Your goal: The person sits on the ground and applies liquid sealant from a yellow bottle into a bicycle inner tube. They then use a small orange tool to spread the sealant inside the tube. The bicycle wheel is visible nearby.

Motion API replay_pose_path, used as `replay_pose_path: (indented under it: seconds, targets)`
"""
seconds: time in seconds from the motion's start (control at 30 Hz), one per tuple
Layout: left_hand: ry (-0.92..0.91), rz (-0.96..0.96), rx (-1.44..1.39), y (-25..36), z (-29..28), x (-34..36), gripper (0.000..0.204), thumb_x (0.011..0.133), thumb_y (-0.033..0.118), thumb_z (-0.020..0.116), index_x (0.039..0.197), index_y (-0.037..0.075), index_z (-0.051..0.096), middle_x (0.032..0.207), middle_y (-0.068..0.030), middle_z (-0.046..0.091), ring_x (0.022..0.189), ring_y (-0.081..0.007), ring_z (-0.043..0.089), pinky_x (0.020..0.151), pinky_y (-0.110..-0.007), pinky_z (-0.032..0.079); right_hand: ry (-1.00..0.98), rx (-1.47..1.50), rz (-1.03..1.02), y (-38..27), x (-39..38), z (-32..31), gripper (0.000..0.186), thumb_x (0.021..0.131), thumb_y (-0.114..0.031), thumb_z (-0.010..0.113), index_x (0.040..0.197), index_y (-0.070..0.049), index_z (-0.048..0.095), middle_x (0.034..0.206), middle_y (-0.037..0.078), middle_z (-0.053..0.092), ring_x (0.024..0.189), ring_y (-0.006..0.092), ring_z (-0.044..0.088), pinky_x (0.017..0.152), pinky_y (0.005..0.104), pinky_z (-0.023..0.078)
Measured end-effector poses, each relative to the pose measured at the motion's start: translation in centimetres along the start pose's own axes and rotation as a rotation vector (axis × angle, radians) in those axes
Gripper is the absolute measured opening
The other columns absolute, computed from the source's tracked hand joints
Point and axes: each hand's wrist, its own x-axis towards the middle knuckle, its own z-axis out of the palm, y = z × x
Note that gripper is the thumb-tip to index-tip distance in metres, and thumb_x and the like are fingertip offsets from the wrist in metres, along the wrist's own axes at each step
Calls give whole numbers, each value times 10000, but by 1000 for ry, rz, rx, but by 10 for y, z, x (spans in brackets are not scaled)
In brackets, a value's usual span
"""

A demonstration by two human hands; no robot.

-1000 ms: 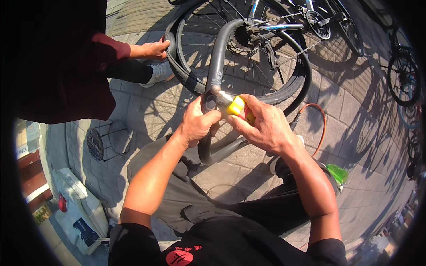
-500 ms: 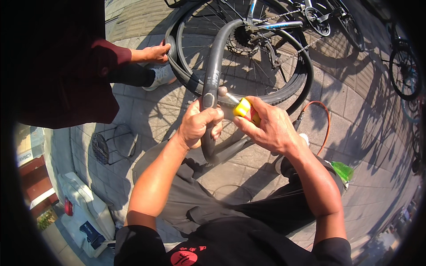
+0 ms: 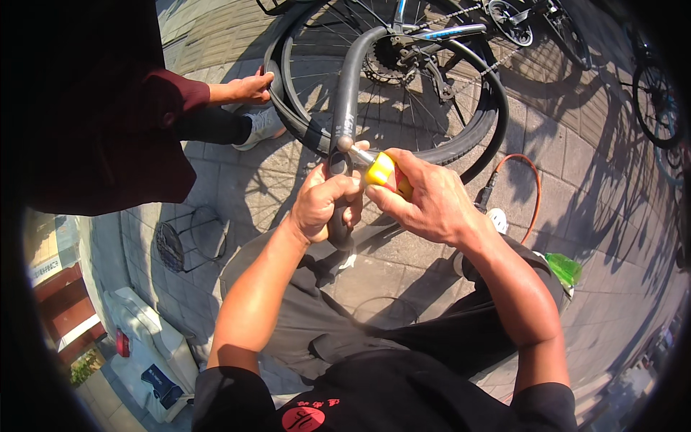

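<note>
Inner tube (image 3: 348, 86), black, extending toward 12 o'clock from the centre. Left to right: a co-worker's hand (image 3: 249, 88) at 11 o'clock, on the tyre (image 3: 302, 131); the left hand (image 3: 324, 205), wrapped around the tube; a yellow-handled tool (image 3: 381, 170) at its 2 o'clock, rounded tip over the tube, contact unclear; the right hand (image 3: 435, 205), grasping the handle; an orange hose (image 3: 539, 194) at 3 o'clock.

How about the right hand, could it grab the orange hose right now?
Probably not without putting something down: the right hand has its fingers around the yellow tool. Otherwise the way looks free, since the orange hose lies to its right with nothing seeming to cover its loop.
</note>
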Motion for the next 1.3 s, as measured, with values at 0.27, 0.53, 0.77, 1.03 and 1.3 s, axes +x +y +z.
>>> replay_pose_path:
  seconds: [0.27, 0.53, 0.77, 1.03, 1.3]
  targets:
    - [-24, -5, -14, 5, 3, -2, 670, 1009, 93, 614, 1655, 137, 442, 818, -4, 552, 566, -141, 567, 541, -345, 536, -41, -21, 44, 5, -6, -4, 597, 1007, -434, 790, 1418, -24, 650, 1013, 203, 782, 882, 379, 786, 797, 447, 605]
    - [-27, -33, -115, 4, -1, -3, 727, 1003, 93, 613, 1697, 116, 397, 848, -13, 538, 576, -134, 584, 533, -333, 533, -106, -30, 51, -1, -12, -4, 589, 1002, -421, 793, 1417, -32, 640, 981, 206, 767, 862, 393, 771, 787, 461, 591]
    - [-27, -31, -94, 6, 3, -4, 712, 1004, 101, 609, 1688, 142, 417, 827, -5, 546, 575, -130, 571, 556, -334, 533, -35, -1, 46, 7, -6, 1, 614, 1009, -431, 785, 1440, -22, 631, 1041, 226, 776, 923, 409, 784, 820, 466, 603]
    - [-50, -27, -132, 2, 1, -1, 739, 994, 70, 599, 1699, 94, 380, 835, -13, 538, 566, -127, 568, 523, -323, 522, -103, -2, 59, -1, -9, -5, 620, 1003, -434, 791, 1438, -22, 634, 1048, 225, 779, 925, 408, 785, 830, 466, 601]
    - [-12, -36, -105, 3, 1, -1, 655, 1009, 65, 601, 1641, 176, 470, 827, -14, 541, 550, -133, 568, 519, -320, 513, 50, 27, 74, 4, -9, -1, 591, 1016, -455, 760, 1425, -44, 648, 1049, 223, 785, 968, 429, 789, 850, 489, 612]
